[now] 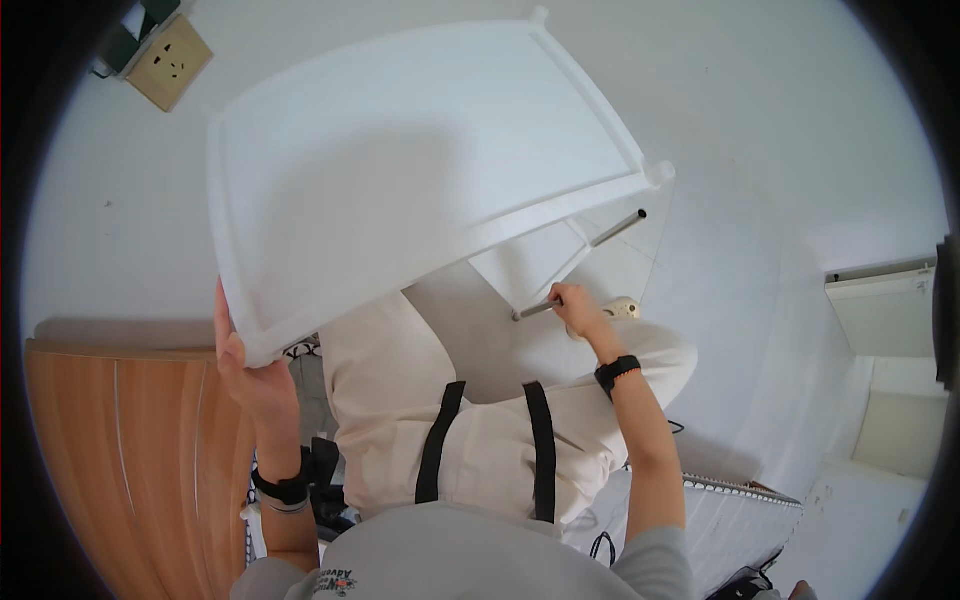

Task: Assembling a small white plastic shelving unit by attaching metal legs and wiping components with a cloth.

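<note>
A: How is the white shelf tray (400,170) held?
B: It is gripped at its lower corner by the left hand (250,375); the metal rod (580,262) beneath is pinched by the right hand (578,310). The tray should be kept steady.

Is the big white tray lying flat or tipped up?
Tipped up. The white tray is held in the air, its right side higher. The left hand grips its lower left edge, and the right hand holds a metal rod underneath.
</note>
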